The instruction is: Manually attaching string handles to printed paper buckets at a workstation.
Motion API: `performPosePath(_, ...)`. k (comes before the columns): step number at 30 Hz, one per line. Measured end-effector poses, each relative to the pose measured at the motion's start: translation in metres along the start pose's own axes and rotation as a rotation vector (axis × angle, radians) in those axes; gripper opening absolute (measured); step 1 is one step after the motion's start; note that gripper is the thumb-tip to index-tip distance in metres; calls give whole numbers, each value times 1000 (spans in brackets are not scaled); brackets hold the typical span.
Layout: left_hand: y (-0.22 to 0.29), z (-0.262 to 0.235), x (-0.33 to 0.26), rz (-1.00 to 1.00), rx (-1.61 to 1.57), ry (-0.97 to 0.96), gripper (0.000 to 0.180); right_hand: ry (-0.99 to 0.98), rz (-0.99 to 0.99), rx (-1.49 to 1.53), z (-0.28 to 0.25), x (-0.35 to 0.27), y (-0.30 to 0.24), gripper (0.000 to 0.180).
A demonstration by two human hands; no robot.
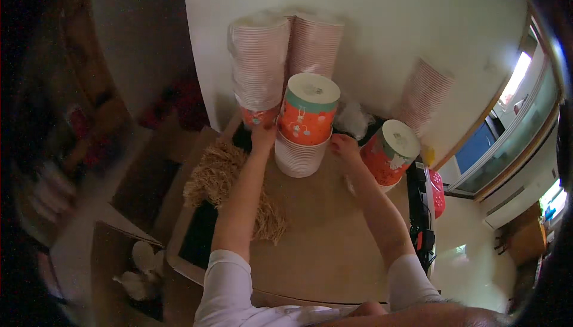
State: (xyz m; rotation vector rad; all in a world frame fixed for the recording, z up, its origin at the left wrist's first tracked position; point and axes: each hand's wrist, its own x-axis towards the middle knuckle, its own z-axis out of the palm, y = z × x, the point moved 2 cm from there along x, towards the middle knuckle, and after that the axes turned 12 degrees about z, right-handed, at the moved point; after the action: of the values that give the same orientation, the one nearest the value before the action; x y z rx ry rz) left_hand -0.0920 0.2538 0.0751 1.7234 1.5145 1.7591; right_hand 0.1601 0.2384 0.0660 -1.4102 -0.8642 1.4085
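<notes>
In the middle of the table stands an upside-down stack of paper buckets point(300, 159), its top one orange with a green band and a pale base. My left hand point(262, 136) is at the left side of that stack, fingers closed by the rim of the orange bucket. On the opposite side my right hand point(345, 146) has its fingers curled against the same rim. Both hands seem to grip the stack from its sides; the fingertips are partly hidden. To the right, a second orange and green paper bucket stack point(391, 153) leans slightly.
Tall wrapped bucket stacks point(259, 58) stand against the wall, with another leaning stack point(427, 95) to the right. Tan shredded paper point(218, 175) lies beside my left forearm. A crumpled clear bag point(353, 118) sits behind. Open cardboard boxes point(110, 249) are at left; dark devices point(422, 213) line the right edge.
</notes>
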Motion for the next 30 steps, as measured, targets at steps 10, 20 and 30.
performPosePath(10,-5,14,24,-142,-704,333,42,-180,46,102,2,3,-16,14)
performPosePath(20,45,-16,36,-462,-646,-106,22,-145,-68,145,25,-29,-70,7)
performPosePath(30,140,-44,27,-284,-809,-119,12,-294,-347,285,17,-88,-105,21)
